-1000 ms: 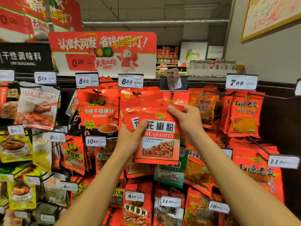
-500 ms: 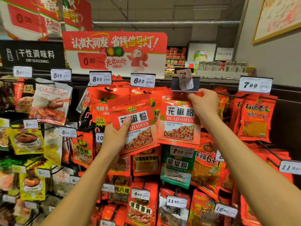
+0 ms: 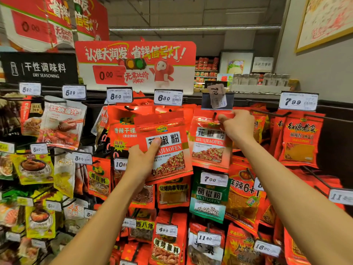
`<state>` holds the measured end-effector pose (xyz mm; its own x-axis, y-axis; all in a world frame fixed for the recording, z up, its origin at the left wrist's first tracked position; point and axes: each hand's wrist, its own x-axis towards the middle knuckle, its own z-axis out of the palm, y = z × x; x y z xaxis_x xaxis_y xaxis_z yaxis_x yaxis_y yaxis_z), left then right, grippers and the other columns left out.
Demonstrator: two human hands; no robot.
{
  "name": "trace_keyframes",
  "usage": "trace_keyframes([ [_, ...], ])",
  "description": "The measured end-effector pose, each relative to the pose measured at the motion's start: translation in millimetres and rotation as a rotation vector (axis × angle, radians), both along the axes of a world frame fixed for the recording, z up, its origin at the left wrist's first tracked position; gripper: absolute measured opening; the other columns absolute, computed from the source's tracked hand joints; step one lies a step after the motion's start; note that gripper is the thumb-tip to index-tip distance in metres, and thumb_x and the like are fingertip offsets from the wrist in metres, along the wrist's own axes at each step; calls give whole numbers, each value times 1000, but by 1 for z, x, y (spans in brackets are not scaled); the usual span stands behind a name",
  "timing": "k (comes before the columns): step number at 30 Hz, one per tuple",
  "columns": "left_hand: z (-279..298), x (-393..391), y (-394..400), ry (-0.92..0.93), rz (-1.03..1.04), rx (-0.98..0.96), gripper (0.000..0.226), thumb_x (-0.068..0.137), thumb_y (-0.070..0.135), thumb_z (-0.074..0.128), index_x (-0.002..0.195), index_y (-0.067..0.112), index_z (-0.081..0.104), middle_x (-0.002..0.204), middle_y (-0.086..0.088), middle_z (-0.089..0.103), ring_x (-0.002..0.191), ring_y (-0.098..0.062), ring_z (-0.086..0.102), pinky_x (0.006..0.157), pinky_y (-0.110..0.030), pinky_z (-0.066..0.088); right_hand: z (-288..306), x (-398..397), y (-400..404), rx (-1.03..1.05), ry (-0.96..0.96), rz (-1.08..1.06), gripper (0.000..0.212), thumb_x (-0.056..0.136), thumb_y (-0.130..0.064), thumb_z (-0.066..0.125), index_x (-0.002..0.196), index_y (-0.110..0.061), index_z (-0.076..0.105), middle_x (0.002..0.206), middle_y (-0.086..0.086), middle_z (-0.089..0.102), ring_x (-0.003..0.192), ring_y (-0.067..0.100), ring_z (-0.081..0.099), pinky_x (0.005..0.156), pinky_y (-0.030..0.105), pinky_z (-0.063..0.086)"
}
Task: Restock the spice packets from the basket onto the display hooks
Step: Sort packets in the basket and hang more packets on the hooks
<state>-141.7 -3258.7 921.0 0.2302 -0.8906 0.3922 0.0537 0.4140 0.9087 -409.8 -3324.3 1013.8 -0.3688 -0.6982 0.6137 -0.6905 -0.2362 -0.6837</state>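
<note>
Crowded pegboard display [image 3: 334,142] of hanging seasoning packs fills the view, price tags on every hook. Left hand [image 3: 141,161] grips a red huajiaofen packet [image 3: 168,148] upright, long axis vertical, slightly tilted, thumb clamped on its front, free of any hook. Right hand [image 3: 238,125] pinches the top edge of a second packet [image 3: 210,144] at the hook [image 3: 214,115] under the 7.00 tag [image 3: 217,95]; neighbouring packs press close on both sides.

Grey wall [image 3: 313,69], dim ceiling pipe [image 3: 194,27]
</note>
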Motion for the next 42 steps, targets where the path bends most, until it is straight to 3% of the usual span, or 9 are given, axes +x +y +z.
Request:
trace_keyframes([
  [3, 2, -10, 0, -35, -42, 1, 22, 94, 40, 68, 92, 20, 75, 86, 1, 80, 78, -17, 77, 62, -28, 62, -6, -1, -3, 95, 76, -30, 44, 90, -55, 69, 69, -17, 60, 82, 6, 68, 89, 33, 65, 67, 37, 41],
  [6, 7, -25, 3, -81, -164, -13, 17, 95, 37, 67, 84, 36, 80, 85, 7, 80, 76, -12, 77, 58, -18, 56, -11, -2, 10, -7, 92, -90, 31, 91, -50, 67, 106, -24, 62, 104, -2, 60, 100, 21, 58, 76, 34, 39],
  [9, 12, -43, -1, -108, -250, 25, 17, 95, 38, 68, 90, 25, 78, 88, 2, 80, 80, -16, 77, 60, -22, 58, -24, 2, 30, -231, -71, 145, 5, 90, -33, 62, 92, -29, 60, 91, -10, 61, 80, 5, 57, 71, 25, 41],
  [13, 20, -74, -11, -160, -309, 39, 13, 96, 35, 68, 96, 23, 74, 89, 9, 80, 81, -11, 77, 61, -18, 56, -31, 13, 42, -73, -404, 546, 23, 96, -32, 66, 85, -12, 67, 78, -1, 73, 67, 16, 69, 58, 31, 55],
  [20, 67, -104, -36, -24, -195, 65, 30, 97, 36, 65, 95, 7, 72, 85, -10, 79, 76, -23, 77, 67, -36, 63, -10, 0, 18, -71, -398, 304, 23, 89, -25, 67, 68, -19, 62, 63, -2, 72, 59, 17, 72, 53, 42, 57],
  [23, 79, -114, -43, -45, -91, 83, 33, 100, 37, 60, 88, 8, 70, 81, -17, 76, 67, -24, 70, 64, -37, 55, -6, 0, 11, -61, -360, 227, 28, 88, -31, 67, 66, -15, 60, 72, 11, 73, 72, 34, 73, 64, 56, 58],
  [27, 80, -117, -50, -93, -15, 95, 39, 99, 38, 61, 64, 22, 53, 64, -9, 65, 57, -18, 61, 55, -28, 46, -7, -1, 5, -110, -320, 146, 41, 87, -35, 69, 55, -18, 50, 50, -12, 59, 48, 2, 53, 50, 34, 39],
  [37, 72, -110, -60, -398, 201, 59, 45, 93, 50, 63, 62, 19, 53, 66, -5, 64, 68, -23, 61, 65, -44, 50, -18, -1, -6, -13, -209, 64, 49, 94, -51, 64, 60, -21, 45, 60, -4, 53, 57, 16, 48, 54, 33, 31],
  [42, 48, -108, -61, -699, 307, 24, 59, 85, 67, 56, 128, 26, 50, 120, -4, 46, 114, -27, 49, 92, -43, 44, -42, -4, 4, -104, -118, 4, 37, 94, -60, 54, 104, -25, 52, 89, -8, 64, 83, 18, 58, 65, 34, 40],
])
